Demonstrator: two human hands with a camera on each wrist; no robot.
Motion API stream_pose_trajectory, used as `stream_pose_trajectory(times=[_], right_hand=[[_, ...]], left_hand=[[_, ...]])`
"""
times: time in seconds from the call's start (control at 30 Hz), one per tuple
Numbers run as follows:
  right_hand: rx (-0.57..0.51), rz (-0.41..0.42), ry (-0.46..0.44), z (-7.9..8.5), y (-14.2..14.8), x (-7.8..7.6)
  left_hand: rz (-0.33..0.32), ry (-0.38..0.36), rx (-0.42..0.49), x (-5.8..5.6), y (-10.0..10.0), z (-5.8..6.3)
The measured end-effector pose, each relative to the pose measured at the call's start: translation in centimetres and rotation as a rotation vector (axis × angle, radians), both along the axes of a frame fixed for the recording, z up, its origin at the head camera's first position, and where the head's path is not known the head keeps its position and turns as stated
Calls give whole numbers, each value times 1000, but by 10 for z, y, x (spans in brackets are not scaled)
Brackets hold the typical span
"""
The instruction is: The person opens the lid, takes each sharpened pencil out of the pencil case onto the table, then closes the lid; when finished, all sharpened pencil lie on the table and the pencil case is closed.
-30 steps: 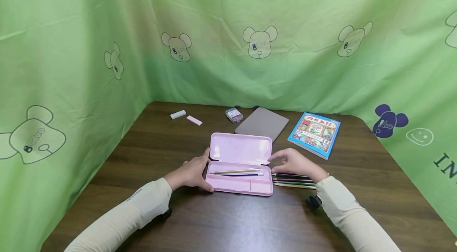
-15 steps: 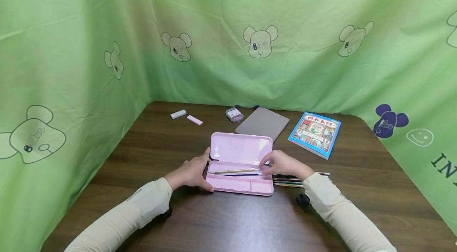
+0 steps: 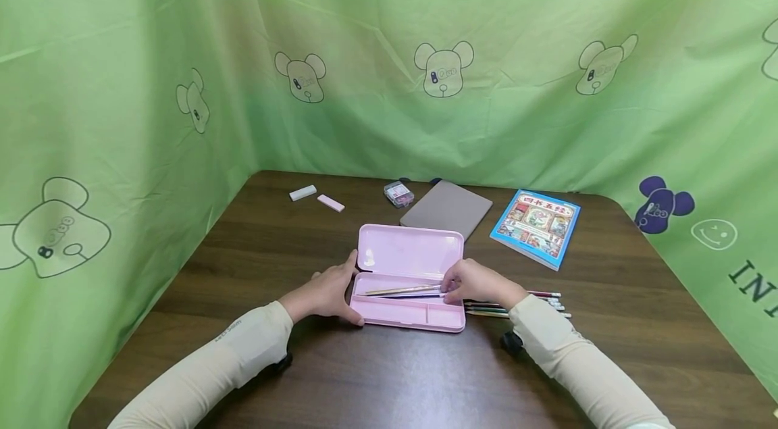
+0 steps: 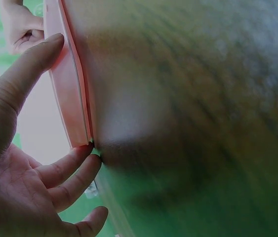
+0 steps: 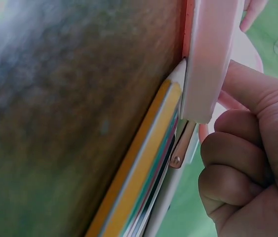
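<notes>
A pink pencil case (image 3: pixel 389 314) lies on the table with its lid (image 3: pixel 410 252) raised at the back. My left hand (image 3: pixel 325 290) holds its left end, the thumb (image 4: pixel 50 49) on the front wall and fingertips at the end wall. Inside the long rear compartment rest a few pencils (image 3: pixel 398 292). At their right ends my right hand (image 3: pixel 477 280) reaches in, pinching them; its curled fingers (image 5: pixel 232 148) hide the contact. Several more pencils (image 3: pixel 486 311) lie on the table against the case's right end, partly under the right wrist.
Behind the case are a grey-brown notebook (image 3: pixel 446 209), a small clear box (image 3: pixel 398 194) and a blue-edged book (image 3: pixel 536 226). Back left lie a white block (image 3: pixel 302 193) and a pink strip (image 3: pixel 331 203). Green printed cloth (image 3: pixel 365 125) hangs around the table.
My right hand has moved left from beside the case into its rear compartment, at the pencils' right ends. The pencils inside have shifted slightly. My left hand has stayed on the case.
</notes>
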State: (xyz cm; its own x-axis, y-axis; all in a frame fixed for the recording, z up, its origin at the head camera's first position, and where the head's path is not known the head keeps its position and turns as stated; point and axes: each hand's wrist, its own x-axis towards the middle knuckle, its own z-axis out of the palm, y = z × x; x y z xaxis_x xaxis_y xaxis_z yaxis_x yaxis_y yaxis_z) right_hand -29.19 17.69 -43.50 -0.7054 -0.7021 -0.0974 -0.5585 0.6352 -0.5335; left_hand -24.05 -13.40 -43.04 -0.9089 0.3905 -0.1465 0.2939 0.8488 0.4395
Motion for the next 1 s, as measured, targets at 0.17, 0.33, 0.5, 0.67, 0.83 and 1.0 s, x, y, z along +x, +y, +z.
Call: stream_pose_trajectory(times=[0.17,0.33,0.5,0.67,0.83,1.0], right_hand=[[-1,22,5,1,-3,2],[-20,33,26,2,1,4],[-119,-8,0,6,11,5],[-172,-54,-8,10,29,6],[-186,-88,-6,16,49,11],[-217,-129,-6,24,69,17]], left_hand=[[-2,1,-2,0,-1,-1],[0,-1,7,-1,-1,-2],[4,6,2,-1,-1,-1],[6,11,1,-1,-1,-1],[4,12,8,-1,-1,0],[6,10,9,-1,-1,1]])
